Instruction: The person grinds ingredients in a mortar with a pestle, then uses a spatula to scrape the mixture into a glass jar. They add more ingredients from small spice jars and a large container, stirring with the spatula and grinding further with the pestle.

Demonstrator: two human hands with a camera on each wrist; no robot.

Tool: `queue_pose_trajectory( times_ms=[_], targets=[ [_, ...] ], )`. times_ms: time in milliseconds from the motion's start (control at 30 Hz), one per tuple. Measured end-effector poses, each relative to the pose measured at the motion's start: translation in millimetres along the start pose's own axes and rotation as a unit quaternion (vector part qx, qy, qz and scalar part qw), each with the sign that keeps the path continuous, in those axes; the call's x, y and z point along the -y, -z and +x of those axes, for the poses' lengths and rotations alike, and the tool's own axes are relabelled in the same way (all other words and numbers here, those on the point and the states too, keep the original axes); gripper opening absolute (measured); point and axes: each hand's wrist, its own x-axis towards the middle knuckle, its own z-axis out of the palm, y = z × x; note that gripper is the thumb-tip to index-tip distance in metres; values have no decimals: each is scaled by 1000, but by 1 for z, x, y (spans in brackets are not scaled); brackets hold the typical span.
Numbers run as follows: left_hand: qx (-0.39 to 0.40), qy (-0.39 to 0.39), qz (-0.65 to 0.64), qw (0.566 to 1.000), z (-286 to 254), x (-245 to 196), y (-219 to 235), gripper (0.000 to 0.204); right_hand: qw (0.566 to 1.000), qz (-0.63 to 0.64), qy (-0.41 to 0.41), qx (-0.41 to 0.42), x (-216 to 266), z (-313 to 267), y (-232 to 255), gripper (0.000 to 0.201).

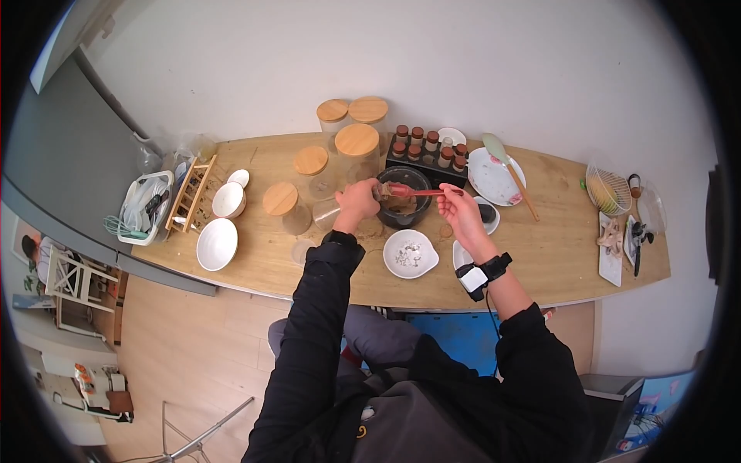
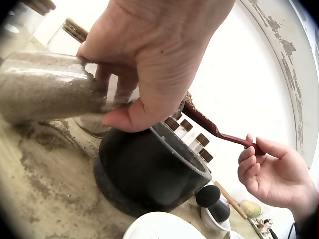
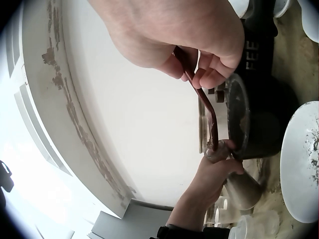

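Over the rim of the black mortar [image 1: 400, 221], two hands of a person are working close together. The left hand [image 1: 358, 202] is holding a glass jar [image 2: 47, 89], and its fingers are curling around the jar near the mouth. This jar is leaning almost on its side, with its mouth pointing toward the mortar, and it is containing a grey-brown powder. The right hand [image 1: 461, 217] is pinching the handle of a red spoon [image 1: 434, 192] between thumb and fingers. The bowl of the spoon is carrying some brown crumbs and is meeting the mouth of the jar; how deep it is reaching inside, I cannot tell. Inside the mortar, brown matter is lying.

On the counter [image 1: 559, 266], a white bowl [image 1: 392, 259] is standing in front of the mortar and is holding small pale and dark bits. Behind the mortar, a spice rack [image 1: 424, 163] is standing. To its right, a spatula [image 1: 519, 182] is resting across a plate [image 1: 491, 185]. Left of the mortar, several lidded jars [image 1: 296, 219] are standing.
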Motion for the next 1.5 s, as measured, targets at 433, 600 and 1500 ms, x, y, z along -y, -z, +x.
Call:
queue_pose_trajectory(
  times_ms=[433, 600, 1500],
  targets=[
    [-1, 8, -7, 1000, 2, -1, 0, 48, 986, -150, 67, 32, 17, 15, -27, 20],
    [11, 16, -10, 1000, 3, -1, 2, 47, 892, -386, 203, 118, 35, 5, -58, 18],
    [22, 23, -46, 998, 2, -1, 5, 32, 973, -215, 42, -71, -17, 37, 9, 21]
  ],
)
